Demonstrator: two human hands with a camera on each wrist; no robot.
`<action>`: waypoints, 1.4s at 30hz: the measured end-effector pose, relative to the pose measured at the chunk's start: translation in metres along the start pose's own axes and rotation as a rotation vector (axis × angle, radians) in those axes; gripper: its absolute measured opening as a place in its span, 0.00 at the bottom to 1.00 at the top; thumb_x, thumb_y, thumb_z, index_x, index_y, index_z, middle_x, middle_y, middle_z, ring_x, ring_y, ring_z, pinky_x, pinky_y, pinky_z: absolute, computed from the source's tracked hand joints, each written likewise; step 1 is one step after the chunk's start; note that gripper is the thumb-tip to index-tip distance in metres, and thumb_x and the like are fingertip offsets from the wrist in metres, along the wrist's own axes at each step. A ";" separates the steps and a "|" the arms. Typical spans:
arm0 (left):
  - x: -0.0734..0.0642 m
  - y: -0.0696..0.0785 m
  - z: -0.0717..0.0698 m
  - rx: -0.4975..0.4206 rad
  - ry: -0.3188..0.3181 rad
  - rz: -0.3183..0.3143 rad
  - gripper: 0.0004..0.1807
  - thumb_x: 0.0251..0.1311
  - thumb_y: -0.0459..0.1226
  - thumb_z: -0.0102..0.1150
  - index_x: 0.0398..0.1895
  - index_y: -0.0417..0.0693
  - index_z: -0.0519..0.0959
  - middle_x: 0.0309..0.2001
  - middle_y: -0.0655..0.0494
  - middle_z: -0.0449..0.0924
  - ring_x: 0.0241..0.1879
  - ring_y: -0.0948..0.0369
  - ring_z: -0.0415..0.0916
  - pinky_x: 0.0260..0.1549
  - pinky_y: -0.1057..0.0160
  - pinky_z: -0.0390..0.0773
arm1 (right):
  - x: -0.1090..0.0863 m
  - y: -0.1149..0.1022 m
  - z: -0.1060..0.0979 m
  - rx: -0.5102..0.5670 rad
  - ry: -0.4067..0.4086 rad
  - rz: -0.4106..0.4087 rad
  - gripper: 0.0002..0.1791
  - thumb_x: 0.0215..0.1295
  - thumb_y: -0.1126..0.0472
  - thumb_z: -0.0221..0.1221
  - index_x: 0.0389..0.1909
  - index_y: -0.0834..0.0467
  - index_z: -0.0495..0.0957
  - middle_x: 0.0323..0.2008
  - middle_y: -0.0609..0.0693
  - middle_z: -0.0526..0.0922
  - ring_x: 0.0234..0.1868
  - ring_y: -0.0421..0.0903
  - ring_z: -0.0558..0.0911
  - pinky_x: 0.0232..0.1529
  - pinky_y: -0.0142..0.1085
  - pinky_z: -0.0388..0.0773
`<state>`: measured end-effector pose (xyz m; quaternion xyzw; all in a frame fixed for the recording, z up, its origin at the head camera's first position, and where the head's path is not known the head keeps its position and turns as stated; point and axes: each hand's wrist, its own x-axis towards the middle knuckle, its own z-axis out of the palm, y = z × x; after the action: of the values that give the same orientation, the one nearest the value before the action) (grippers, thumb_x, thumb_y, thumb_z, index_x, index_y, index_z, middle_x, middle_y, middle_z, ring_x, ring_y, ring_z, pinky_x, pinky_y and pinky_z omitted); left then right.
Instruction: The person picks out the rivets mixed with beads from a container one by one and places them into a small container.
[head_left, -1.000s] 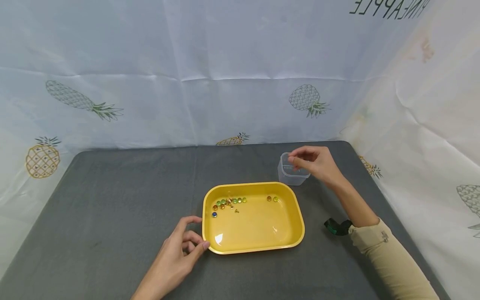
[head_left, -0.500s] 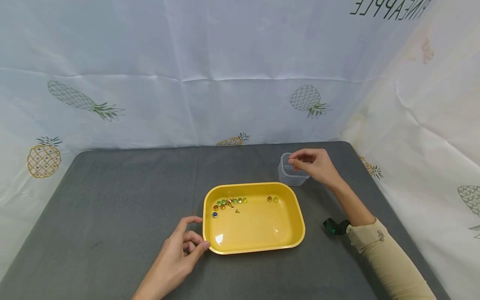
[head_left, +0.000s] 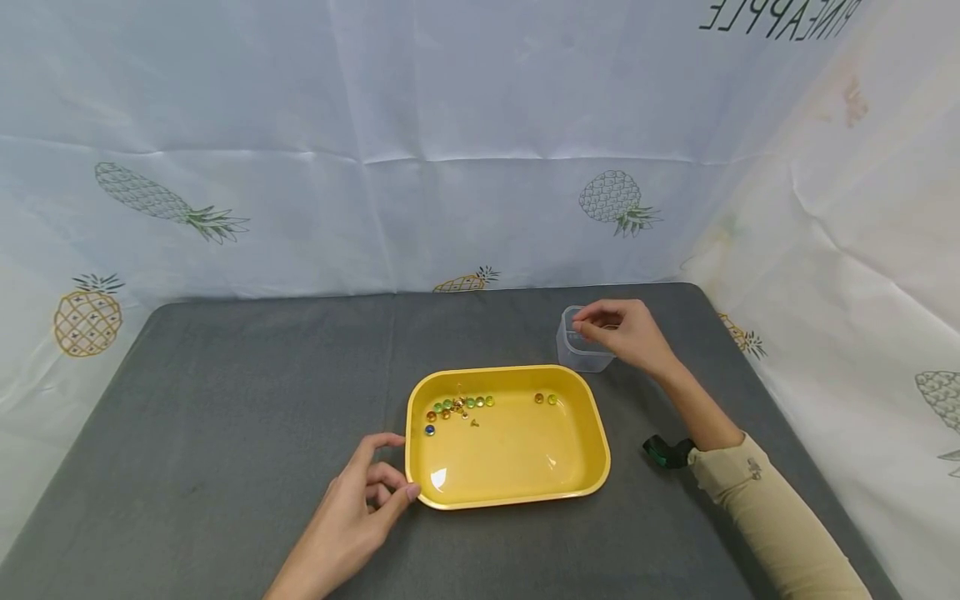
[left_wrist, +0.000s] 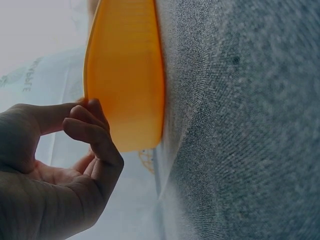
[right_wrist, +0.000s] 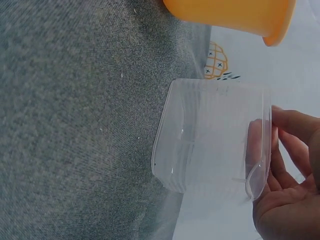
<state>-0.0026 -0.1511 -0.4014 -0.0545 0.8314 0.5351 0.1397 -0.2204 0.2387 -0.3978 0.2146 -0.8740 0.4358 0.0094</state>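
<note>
A yellow tray (head_left: 510,467) lies on the grey table, several green, amber and blue glass beads (head_left: 480,401) and a few small gold pieces (head_left: 459,404) in its far part. My left hand (head_left: 360,504) holds the tray's left side, thumb at the near corner and index finger on the side wall. In the left wrist view its fingers curl at the tray's rim (left_wrist: 86,55). My right hand (head_left: 630,333) is over a clear plastic container (right_wrist: 215,135), fingers bent and fingertips dipping past its rim. I cannot tell whether a small thing is between those fingertips.
The container stands behind the tray's far right corner, near the table's back edge. A dark strap-like device (head_left: 666,452) shows at the right sleeve cuff (head_left: 723,462). A white pineapple-print cloth (head_left: 480,217) hangs behind and to the right of the table (head_left: 225,417).
My right hand has shifted slightly down and left over the container, its forearm following. My left hand, the tray and the beads look the same.
</note>
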 end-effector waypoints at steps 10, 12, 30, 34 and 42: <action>0.000 0.000 0.000 0.002 -0.002 -0.010 0.32 0.69 0.35 0.73 0.72 0.51 0.69 0.34 0.55 0.87 0.23 0.65 0.75 0.25 0.67 0.73 | 0.000 -0.001 0.001 -0.043 -0.004 0.015 0.07 0.72 0.64 0.70 0.48 0.60 0.90 0.41 0.59 0.92 0.36 0.41 0.88 0.41 0.25 0.83; -0.001 0.000 0.000 0.003 -0.003 -0.013 0.32 0.69 0.35 0.73 0.72 0.51 0.69 0.34 0.55 0.87 0.23 0.65 0.75 0.25 0.67 0.73 | 0.000 -0.001 0.002 -0.051 -0.004 0.014 0.07 0.73 0.64 0.70 0.48 0.60 0.90 0.41 0.59 0.92 0.36 0.41 0.88 0.41 0.25 0.83; -0.001 0.001 0.000 -0.003 -0.004 0.000 0.32 0.69 0.35 0.73 0.72 0.51 0.69 0.35 0.55 0.87 0.22 0.65 0.75 0.25 0.67 0.72 | 0.001 -0.003 0.005 -0.106 -0.008 0.009 0.07 0.72 0.65 0.71 0.47 0.60 0.90 0.41 0.57 0.92 0.35 0.40 0.87 0.40 0.24 0.83; -0.001 0.001 -0.001 -0.003 -0.004 0.006 0.32 0.69 0.36 0.73 0.72 0.51 0.69 0.35 0.55 0.87 0.22 0.66 0.75 0.25 0.68 0.72 | 0.000 -0.003 0.005 -0.118 -0.009 0.007 0.07 0.72 0.65 0.71 0.48 0.60 0.90 0.42 0.57 0.92 0.36 0.40 0.87 0.41 0.24 0.83; -0.001 0.001 -0.001 -0.002 -0.004 0.004 0.32 0.69 0.36 0.73 0.72 0.51 0.69 0.35 0.55 0.87 0.23 0.65 0.75 0.24 0.67 0.73 | 0.000 -0.004 0.005 -0.119 -0.015 0.009 0.08 0.72 0.66 0.70 0.48 0.60 0.90 0.42 0.57 0.93 0.37 0.42 0.89 0.42 0.23 0.83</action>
<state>-0.0021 -0.1517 -0.4003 -0.0521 0.8305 0.5365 0.1402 -0.2180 0.2331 -0.3983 0.2131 -0.8993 0.3816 0.0137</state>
